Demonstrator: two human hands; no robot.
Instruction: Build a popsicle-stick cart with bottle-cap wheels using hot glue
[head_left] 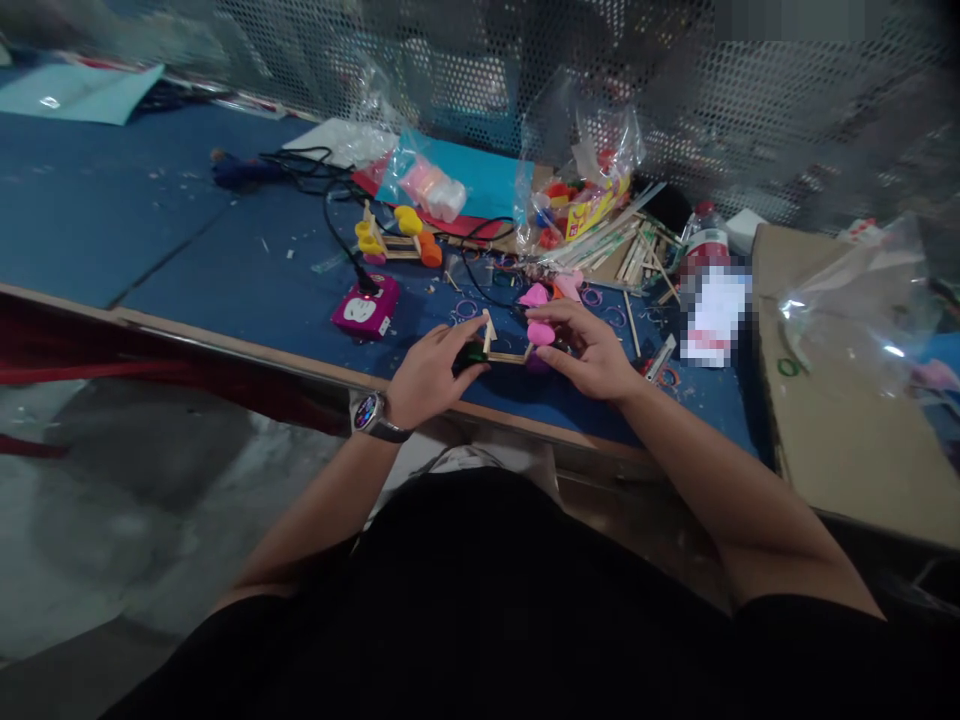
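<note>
Near the table's front edge is a small wooden-stick frame (pixel 507 357) with round coloured pieces at its ends, held between both my hands. My left hand (pixel 435 368), wearing a watch, has its thumb and fingers closed around the end with a dark green round piece (pixel 471 353). A short stick (pixel 489 328) rises at that end. My right hand (pixel 589 350) grips the other end, its thumb and fingers around a bright pink round piece (pixel 540 333). Below that shows a purple piece (pixel 538 360), partly hidden by the fingers.
Left of my hands lie a magenta box (pixel 367 306) with a plugged-in cable and another stick frame (pixel 401 248) with yellow and orange round pieces. Behind are loose sticks (pixel 637 250) and bagged coloured pieces (pixel 581 205). A cutter (pixel 661 358), bottle (pixel 705 238) and cardboard box (pixel 847 440) stand right.
</note>
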